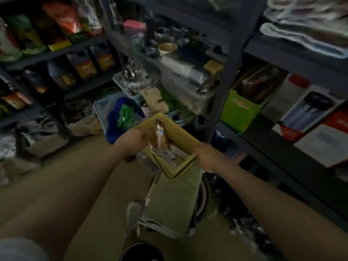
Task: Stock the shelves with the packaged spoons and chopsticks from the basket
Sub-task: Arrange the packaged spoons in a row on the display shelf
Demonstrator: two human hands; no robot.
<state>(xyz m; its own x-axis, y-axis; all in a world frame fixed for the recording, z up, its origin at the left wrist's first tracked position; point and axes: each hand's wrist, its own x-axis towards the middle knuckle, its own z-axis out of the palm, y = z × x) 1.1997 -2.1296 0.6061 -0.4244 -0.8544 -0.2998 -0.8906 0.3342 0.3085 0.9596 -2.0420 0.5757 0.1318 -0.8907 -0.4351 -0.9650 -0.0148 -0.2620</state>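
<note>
A yellow plastic basket [178, 136] is held at waist height in the middle of the view, above a cardboard box. My right hand [206, 157] grips its near right rim. My left hand [138, 139] is at the basket's left side and holds a clear packet of utensils [160, 135] that stands up out of the basket. More clear packets [169, 157] lie in the basket's bottom. The picture is blurred, so I cannot tell spoons from chopsticks.
Dark metal shelves [228, 76] stand ahead and to the right, crowded with cups, boxes and wrapped goods. A green box [239, 110] sits on the right shelf. A cardboard box [173, 200] lies on the floor below the basket. Bags and bins crowd the floor at left.
</note>
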